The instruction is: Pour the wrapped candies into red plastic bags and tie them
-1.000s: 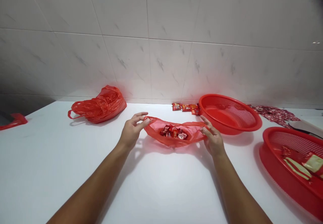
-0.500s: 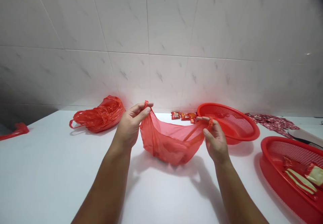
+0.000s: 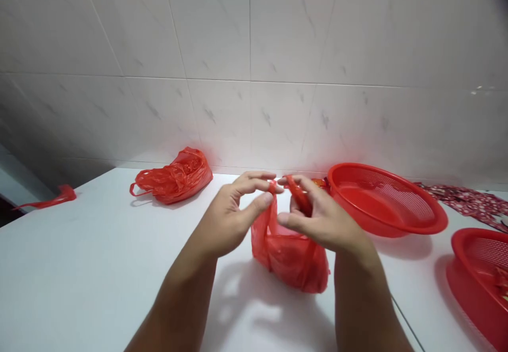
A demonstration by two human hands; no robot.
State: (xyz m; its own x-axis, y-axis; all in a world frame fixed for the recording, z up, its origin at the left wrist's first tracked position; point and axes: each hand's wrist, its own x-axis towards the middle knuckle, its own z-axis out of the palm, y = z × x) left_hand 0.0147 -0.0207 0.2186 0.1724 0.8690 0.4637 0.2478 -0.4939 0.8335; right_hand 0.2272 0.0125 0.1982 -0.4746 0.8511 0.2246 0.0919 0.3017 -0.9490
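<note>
A small red plastic bag (image 3: 291, 256) stands on the white table (image 3: 79, 267) in front of me, bulging at the bottom. My left hand (image 3: 232, 217) pinches the bag's left handle between thumb and fingers. My right hand (image 3: 321, 219) grips the bag's right handle, a red strip running over its fingers. Both hands meet above the bag's mouth, so the handles are drawn together. What is inside the bag is hidden.
A filled, tied red bag (image 3: 174, 176) lies at the back left by the tiled wall. A round red basket (image 3: 387, 201) stands right of my hands, a second red basket (image 3: 482, 278) at the right edge. Red patterned wrappers (image 3: 472, 202) lie behind. A red scrap (image 3: 55, 198) lies far left.
The bag lay open with wrapped sweets showing. My hands lifted its two handles, then brought them together over the middle, closing the mouth. The view has shifted slightly to the left.
</note>
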